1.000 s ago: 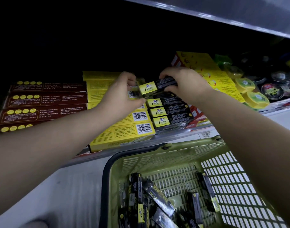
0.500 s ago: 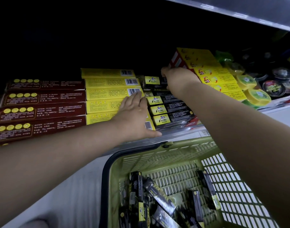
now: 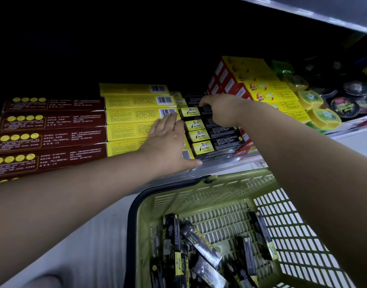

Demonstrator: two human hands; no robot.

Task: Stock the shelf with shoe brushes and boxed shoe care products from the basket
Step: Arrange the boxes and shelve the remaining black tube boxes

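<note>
Your right hand (image 3: 222,110) curls round the top black box (image 3: 194,111) to seat it on the black stack (image 3: 207,140). Your left hand (image 3: 168,142) lies flat, fingers straight, on the yellow boxes (image 3: 132,115) just left of that stack, likely to hold them back. The basket (image 3: 199,194) below it has more.

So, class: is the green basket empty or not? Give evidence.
Not empty: several black boxes lie jumbled in the green basket, bare floor showing behind them.

The left hand (image 3: 168,142) and right hand (image 3: 222,110) are seen bare, and both forearms are shown uncovered throughout.
</note>
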